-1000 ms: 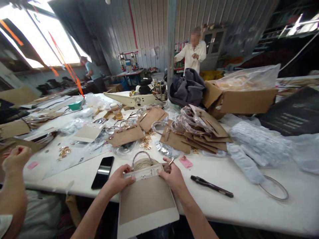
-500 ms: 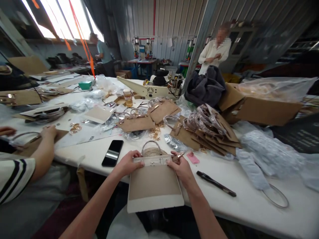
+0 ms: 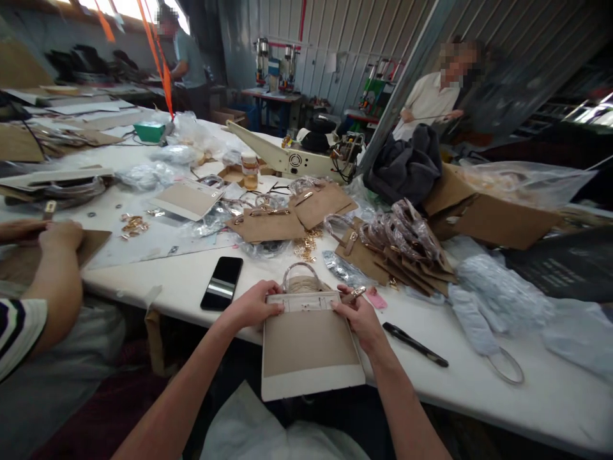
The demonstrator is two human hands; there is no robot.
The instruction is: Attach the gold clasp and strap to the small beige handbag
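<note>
A flat tan bag panel (image 3: 309, 345) with a white border hangs over the near edge of the white table (image 3: 479, 377). My left hand (image 3: 253, 305) grips its top left corner, fingers closed on the edge. My right hand (image 3: 359, 316) holds the top right corner and also pinches a small gold metal fitting (image 3: 358, 293). A round wrapped handle (image 3: 301, 279) lies on the table just behind the panel's top edge.
A black phone (image 3: 221, 283) lies left of my hands, a dark pen-like tool (image 3: 414, 344) to the right. Stacks of tan panels (image 3: 393, 255), gold fittings (image 3: 306, 243), plastic bags and a cardboard box (image 3: 493, 217) crowd the table. A seated person's arm (image 3: 52, 268) rests at left; two people stand behind.
The view has swung left and nearer. My hands keep hold of the panel, which now sits a little further right in view. The neighbour's hand has lowered onto a panel.
</note>
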